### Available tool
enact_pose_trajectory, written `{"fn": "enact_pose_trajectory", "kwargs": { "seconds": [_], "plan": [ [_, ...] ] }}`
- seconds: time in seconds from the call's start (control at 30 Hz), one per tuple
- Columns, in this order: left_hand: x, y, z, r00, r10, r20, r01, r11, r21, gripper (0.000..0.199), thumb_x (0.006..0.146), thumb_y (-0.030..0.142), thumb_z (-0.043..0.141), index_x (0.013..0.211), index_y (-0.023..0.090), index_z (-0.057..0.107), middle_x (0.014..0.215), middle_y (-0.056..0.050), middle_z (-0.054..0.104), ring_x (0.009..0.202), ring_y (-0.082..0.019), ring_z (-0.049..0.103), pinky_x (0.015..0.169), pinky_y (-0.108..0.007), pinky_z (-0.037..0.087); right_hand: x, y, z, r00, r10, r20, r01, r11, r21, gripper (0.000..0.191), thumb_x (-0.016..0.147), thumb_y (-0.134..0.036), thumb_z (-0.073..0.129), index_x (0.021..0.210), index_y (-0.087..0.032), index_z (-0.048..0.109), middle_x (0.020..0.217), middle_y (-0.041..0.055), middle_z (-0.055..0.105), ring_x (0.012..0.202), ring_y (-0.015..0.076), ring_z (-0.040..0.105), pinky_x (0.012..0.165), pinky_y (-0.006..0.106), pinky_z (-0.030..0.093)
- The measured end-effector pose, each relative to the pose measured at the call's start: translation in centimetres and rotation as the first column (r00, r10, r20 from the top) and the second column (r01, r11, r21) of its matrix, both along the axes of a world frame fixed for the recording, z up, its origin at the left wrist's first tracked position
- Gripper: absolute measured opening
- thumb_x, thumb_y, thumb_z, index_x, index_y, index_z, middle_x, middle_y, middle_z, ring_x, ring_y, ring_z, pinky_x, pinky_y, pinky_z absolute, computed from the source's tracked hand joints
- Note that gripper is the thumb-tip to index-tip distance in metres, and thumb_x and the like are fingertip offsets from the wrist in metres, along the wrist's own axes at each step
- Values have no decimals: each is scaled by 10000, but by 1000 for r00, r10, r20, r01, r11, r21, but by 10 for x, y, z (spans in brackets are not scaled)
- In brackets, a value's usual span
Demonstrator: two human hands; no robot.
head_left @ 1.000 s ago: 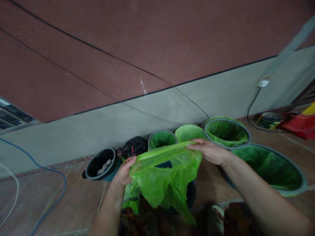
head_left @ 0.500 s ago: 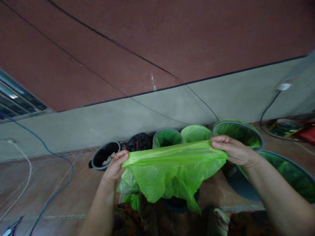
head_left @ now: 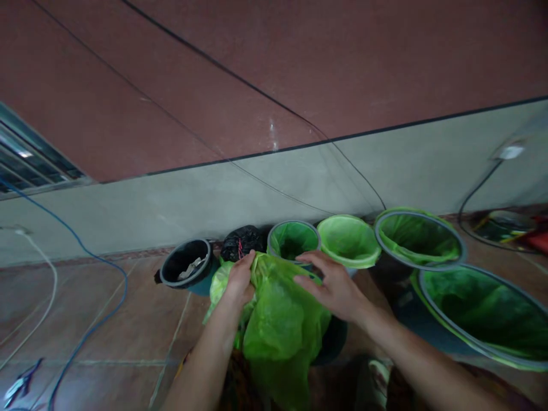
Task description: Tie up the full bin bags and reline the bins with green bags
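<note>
A thin green plastic bag (head_left: 285, 319) hangs bunched in front of my body. My left hand (head_left: 240, 279) pinches its top left edge, fingers closed. At the bag's upper right, my right hand (head_left: 331, 285) has its fingers and thumb spread apart, beside the plastic and not closed on it. Below and behind the bag, a dark bin (head_left: 336, 339) is partly hidden. Another light green bag (head_left: 219, 282) shows just left of my left hand.
Along the wall stand a dark bin (head_left: 186, 264) with crumpled paper, a tied black bag (head_left: 243, 242), and several green-lined bins, the largest (head_left: 483, 308) at right. A blue cable (head_left: 122, 302) and a white cable (head_left: 53, 285) cross the tiled floor at left.
The bag, stretched wide between both hands before, now hangs gathered. My hands have come closer together, and my right hand has let go of its edge.
</note>
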State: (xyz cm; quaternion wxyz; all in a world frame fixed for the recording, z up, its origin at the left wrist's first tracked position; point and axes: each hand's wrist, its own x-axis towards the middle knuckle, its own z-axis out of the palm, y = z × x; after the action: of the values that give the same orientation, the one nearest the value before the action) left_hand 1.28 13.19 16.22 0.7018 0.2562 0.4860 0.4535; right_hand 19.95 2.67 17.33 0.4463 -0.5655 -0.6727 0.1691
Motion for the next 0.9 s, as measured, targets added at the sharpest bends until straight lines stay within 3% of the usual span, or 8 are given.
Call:
{"fn": "enact_pose_trajectory", "kwargs": {
  "seconds": [0.17,0.27,0.37,0.5,0.6,0.7,0.8,0.9],
  "plan": [
    [7,-2,8,975,-182,125,181,983,17,285,816,433,675,846,150,653,737,-43,698,690,-173,682,714,-298,552,-54,-11,-24,985,-14,171,39,989,-143,857,691,-458,749,1416,-158,405,1397,167,521,1273,335,481,1044,510,404],
    [6,-8,12,963,-267,44,256,952,169,537,691,350,798,1171,210,603,882,-12,707,773,-169,682,767,-296,538,-63,-6,-42,967,-53,251,122,956,-267,575,807,-274,603,1355,-145,489,1280,171,617,1157,302,581,981,439,446],
    [3,-9,8,910,-321,-261,394,866,309,878,548,104,830,1349,247,502,980,-10,701,873,-193,665,849,-316,504,-52,4,-46,965,25,260,66,939,-336,336,849,-133,434,1103,-179,649,1004,105,729,945,234,672,868,337,480],
    [-7,2,-5,804,-189,-564,474,776,416,636,491,-54,707,1073,202,701,972,-35,709,955,-241,628,924,-319,448,-14,13,-37,984,-12,178,68,949,-307,341,823,-113,424,1013,-201,692,962,65,747,894,218,677,841,328,483],
    [-20,15,-14,770,-58,-635,408,810,421,460,505,-33,705,900,199,740,873,-39,717,907,-242,632,880,-309,454,21,18,-29,991,-77,113,111,935,-337,313,829,-168,452,1001,-213,710,953,43,752,829,202,675,807,322,492],
    [-32,23,-17,763,-88,-641,378,864,332,198,566,39,711,715,170,724,700,-30,695,711,-195,625,722,-280,472,52,20,-24,991,-104,81,128,916,-381,269,813,-237,503,955,-222,731,910,23,756,814,199,673,759,307,497],
    [-42,23,-8,870,-178,-460,297,934,201,47,644,135,696,690,142,701,626,-27,681,566,-155,603,593,-261,468,74,20,-21,986,-153,68,167,885,-434,247,798,-295,531,896,-220,746,812,13,749,743,190,664,673,287,490],
    [-51,23,7,955,-242,-174,249,968,22,133,691,205,690,777,105,704,679,-71,717,589,-183,660,612,-292,528,91,22,-22,968,-219,118,249,853,-458,219,789,-306,553,844,-218,745,765,17,741,705,188,654,629,283,470]
  ]
}}
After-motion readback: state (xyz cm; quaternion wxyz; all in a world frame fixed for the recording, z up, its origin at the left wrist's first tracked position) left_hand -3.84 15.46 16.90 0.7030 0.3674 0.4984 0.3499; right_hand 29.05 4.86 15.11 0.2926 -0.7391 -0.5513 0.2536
